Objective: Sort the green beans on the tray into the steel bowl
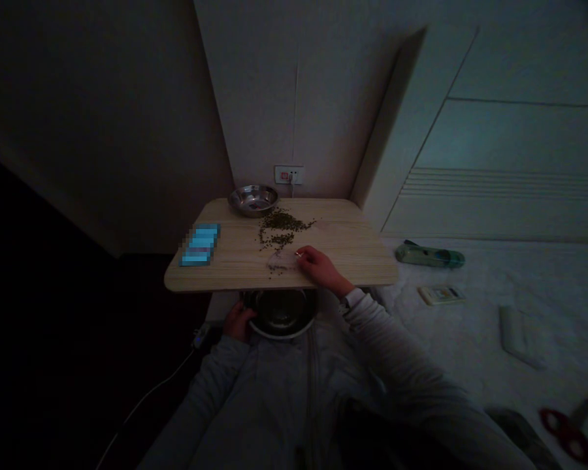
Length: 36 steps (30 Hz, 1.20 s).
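Note:
My left hand (239, 321) grips the left rim of a dark round bowl (280, 331) with a pale edge, held below the table's near edge. My right hand (317, 266) is closed at the front of the wooden table (343, 228). A small bright glint shows at its fingertips, and a faint, see-through sheet or outline (283, 257) lies beside them; I cannot make out what is held. Small green beans (283, 222), scattered loosely, trail from the back of the table toward the right hand.
A shiny metal bowl (253, 200) stands at the table's back left. Left of the beans lies a phone-like blue, pixelated rectangle (200, 245). Behind is a wall socket (289, 175). On the white bedding rest a green pouch (428, 255), a small box (441, 295) and red-handled scissors (566, 431).

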Motion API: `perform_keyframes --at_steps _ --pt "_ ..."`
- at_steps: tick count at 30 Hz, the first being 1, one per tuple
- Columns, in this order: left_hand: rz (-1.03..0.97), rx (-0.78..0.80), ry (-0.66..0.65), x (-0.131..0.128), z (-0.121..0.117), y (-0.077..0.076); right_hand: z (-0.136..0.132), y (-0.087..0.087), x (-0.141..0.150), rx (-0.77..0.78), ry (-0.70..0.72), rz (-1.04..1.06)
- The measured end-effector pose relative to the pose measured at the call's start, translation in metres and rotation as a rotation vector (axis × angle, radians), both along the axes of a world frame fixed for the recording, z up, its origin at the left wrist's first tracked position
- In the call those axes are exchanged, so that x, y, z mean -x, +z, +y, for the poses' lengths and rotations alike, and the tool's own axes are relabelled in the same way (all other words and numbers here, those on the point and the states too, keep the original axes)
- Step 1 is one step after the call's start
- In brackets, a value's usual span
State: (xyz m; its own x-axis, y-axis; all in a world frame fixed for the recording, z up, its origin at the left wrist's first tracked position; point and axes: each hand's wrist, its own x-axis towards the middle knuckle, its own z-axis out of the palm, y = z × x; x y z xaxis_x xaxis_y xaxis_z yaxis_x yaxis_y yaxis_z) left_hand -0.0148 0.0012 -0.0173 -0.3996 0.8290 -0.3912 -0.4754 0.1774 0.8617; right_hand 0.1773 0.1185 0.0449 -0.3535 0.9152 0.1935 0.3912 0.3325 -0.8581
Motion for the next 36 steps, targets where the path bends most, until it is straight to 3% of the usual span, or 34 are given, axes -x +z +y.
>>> perform_keyframes --at_steps 13,22,27,32,36 --pt "0.023 0.021 -0.018 -0.002 -0.001 0.008 -0.01 0.004 0.002 0.005 -0.027 -0.035" --pt "0.044 -0.003 -0.002 0.0 0.002 -0.003 -0.011 0.004 0.001 0.013 -0.001 -0.107" --pt "0.035 0.009 0.037 0.002 0.003 -0.009 -0.011 0.003 0.0 0.019 0.062 -0.072" --pt "0.033 0.028 -0.019 0.002 0.001 -0.005 -0.01 0.003 0.0 0.027 0.075 -0.079" --pt "0.041 -0.004 0.012 0.001 -0.002 -0.002 -0.01 0.003 -0.001 0.039 0.134 -0.069"
